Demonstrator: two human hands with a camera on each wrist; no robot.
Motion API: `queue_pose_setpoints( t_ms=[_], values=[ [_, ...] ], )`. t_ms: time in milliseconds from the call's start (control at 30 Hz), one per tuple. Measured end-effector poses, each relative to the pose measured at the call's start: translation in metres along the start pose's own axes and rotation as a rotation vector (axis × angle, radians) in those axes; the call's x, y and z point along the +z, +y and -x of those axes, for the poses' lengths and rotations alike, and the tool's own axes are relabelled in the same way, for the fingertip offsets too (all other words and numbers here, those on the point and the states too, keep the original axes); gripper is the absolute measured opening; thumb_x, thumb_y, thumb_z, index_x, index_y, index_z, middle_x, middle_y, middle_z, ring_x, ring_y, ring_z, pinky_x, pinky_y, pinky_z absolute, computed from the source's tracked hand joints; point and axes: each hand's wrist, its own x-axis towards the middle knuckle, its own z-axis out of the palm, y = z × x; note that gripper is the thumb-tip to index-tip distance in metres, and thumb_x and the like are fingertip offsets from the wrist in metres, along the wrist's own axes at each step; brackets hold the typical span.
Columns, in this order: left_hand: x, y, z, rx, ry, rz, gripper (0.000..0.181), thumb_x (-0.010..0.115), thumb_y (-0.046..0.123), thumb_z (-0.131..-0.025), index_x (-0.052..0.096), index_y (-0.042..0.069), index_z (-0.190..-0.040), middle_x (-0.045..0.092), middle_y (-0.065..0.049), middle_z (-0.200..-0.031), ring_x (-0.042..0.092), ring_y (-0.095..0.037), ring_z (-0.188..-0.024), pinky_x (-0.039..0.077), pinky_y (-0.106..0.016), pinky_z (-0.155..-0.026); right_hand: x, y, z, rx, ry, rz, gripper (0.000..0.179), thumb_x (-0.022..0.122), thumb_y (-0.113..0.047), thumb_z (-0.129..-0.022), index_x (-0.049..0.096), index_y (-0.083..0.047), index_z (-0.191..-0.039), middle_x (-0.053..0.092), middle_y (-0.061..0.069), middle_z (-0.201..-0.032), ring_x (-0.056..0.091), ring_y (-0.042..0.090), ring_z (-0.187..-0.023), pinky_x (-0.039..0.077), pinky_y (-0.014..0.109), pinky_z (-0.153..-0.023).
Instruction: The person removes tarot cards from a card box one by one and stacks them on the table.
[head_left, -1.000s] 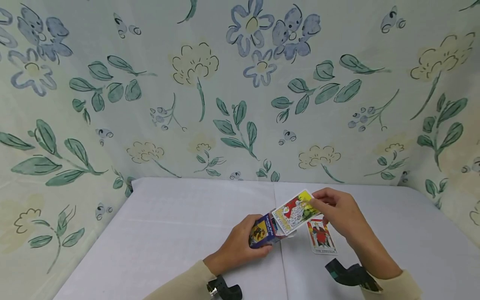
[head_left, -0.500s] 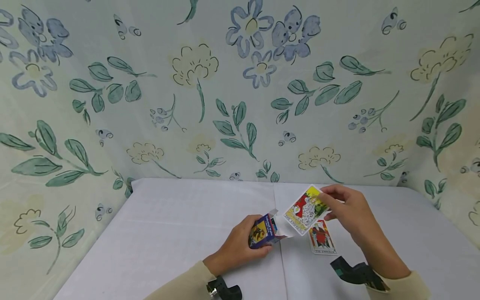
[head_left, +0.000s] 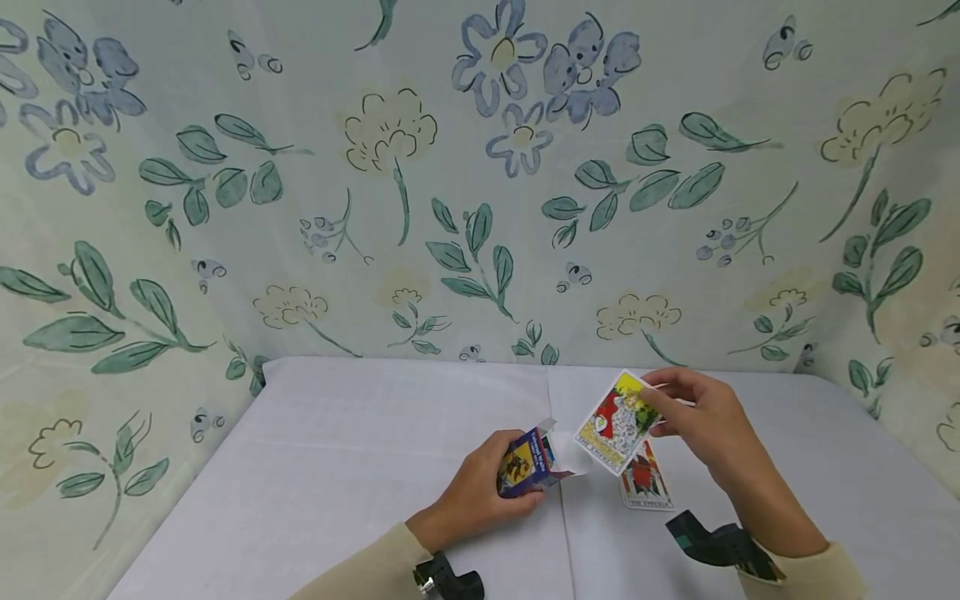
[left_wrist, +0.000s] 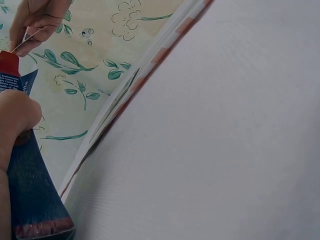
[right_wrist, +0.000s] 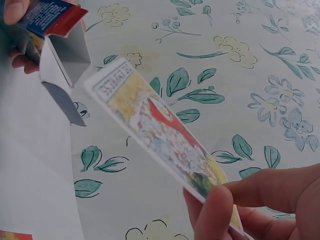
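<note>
My left hand (head_left: 477, 479) grips a dark blue card box (head_left: 527, 462) with a picture on its front. The box's flaps stand open toward the right, and the right wrist view shows the box's open end (right_wrist: 72, 52). Between thumb and fingers, my right hand (head_left: 693, 417) pinches a tarot card (head_left: 618, 422) with a yellow, red and white picture. That card is held in the air, apart from the box. Partly hidden behind it, another tarot card (head_left: 647, 481) with a red figure lies face up on the table.
A white cloth covers the table (head_left: 360, 450). Behind it and at the sides hangs a floral fabric (head_left: 420, 183). Each wrist wears a black camera mount, one on the left (head_left: 450, 577) and one on the right (head_left: 716, 542).
My right hand has drawn the card away from the box's open end, moving right. The left hand and box have stayed in place.
</note>
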Motion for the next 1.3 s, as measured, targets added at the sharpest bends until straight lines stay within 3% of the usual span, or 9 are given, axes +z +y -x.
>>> queue_pose_setpoints(
  t_ms=[200, 500, 667, 867, 1000, 1167, 1300],
  values=[
    [0.001, -0.001, 0.001, 0.011, 0.003, -0.006, 0.068, 0.075, 0.039, -0.082, 0.041, 0.019, -0.137, 0.053, 0.006, -0.122, 0.051, -0.004, -0.099, 0.048, -0.021, -0.083, -0.005, 0.003, 0.0, -0.008, -0.02, 0.044, 0.038, 0.062, -0.022, -0.094, 0.056, -0.003, -0.126, 0.061, 0.02, -0.114, 0.064, 0.027, -0.085, 0.056, 0.029, -0.069],
    [0.0, 0.0, 0.001, 0.017, 0.005, -0.004, 0.068, 0.076, 0.038, -0.081, 0.041, 0.017, -0.136, 0.053, 0.005, -0.121, 0.051, -0.005, -0.099, 0.048, -0.021, -0.083, -0.01, 0.007, 0.0, 0.016, -0.015, 0.104, 0.037, 0.06, -0.014, -0.092, 0.056, -0.004, -0.127, 0.063, 0.021, -0.113, 0.06, 0.025, -0.075, 0.053, 0.03, -0.068],
    [0.0, -0.001, 0.0, 0.023, 0.007, -0.001, 0.068, 0.075, 0.038, -0.081, 0.041, 0.017, -0.136, 0.053, 0.006, -0.121, 0.052, -0.005, -0.098, 0.048, -0.021, -0.083, -0.013, 0.01, -0.002, 0.028, -0.01, 0.126, 0.037, 0.06, -0.016, -0.092, 0.056, -0.004, -0.127, 0.064, 0.02, -0.105, 0.057, 0.025, -0.075, 0.051, 0.029, -0.067],
    [0.0, -0.003, 0.0, 0.034, 0.007, 0.005, 0.068, 0.075, 0.039, -0.081, 0.041, 0.018, -0.136, 0.053, 0.006, -0.12, 0.051, -0.005, -0.098, 0.048, -0.021, -0.082, -0.014, 0.014, -0.004, 0.085, -0.022, 0.121, 0.04, 0.063, -0.022, -0.092, 0.056, -0.005, -0.128, 0.064, 0.02, -0.112, 0.059, 0.026, -0.083, 0.052, 0.029, -0.069],
    [0.0, -0.002, 0.0, 0.036, 0.009, 0.001, 0.068, 0.075, 0.039, -0.081, 0.041, 0.018, -0.136, 0.053, 0.006, -0.12, 0.052, -0.004, -0.097, 0.048, -0.021, -0.082, -0.015, 0.017, -0.006, 0.096, -0.044, 0.135, 0.043, 0.063, -0.026, -0.093, 0.055, -0.003, -0.128, 0.065, 0.021, -0.114, 0.059, 0.028, -0.09, 0.049, 0.035, -0.074],
    [0.0, -0.002, 0.0, 0.03, 0.007, 0.007, 0.068, 0.075, 0.038, -0.081, 0.041, 0.017, -0.136, 0.053, 0.006, -0.12, 0.052, -0.004, -0.097, 0.048, -0.021, -0.082, -0.015, 0.024, -0.009, 0.124, -0.071, 0.119, 0.045, 0.063, -0.027, -0.093, 0.054, -0.001, -0.129, 0.064, 0.023, -0.116, 0.061, 0.03, -0.092, 0.047, 0.053, -0.085],
    [-0.001, -0.001, 0.0, 0.022, 0.001, 0.008, 0.068, 0.075, 0.039, -0.081, 0.041, 0.018, -0.136, 0.053, 0.006, -0.12, 0.052, -0.004, -0.097, 0.048, -0.021, -0.082, -0.014, 0.032, -0.011, 0.144, -0.087, 0.111, 0.044, 0.064, -0.024, -0.093, 0.054, 0.0, -0.128, 0.065, 0.023, -0.113, 0.063, 0.028, -0.088, 0.049, 0.052, -0.085]
  ],
)
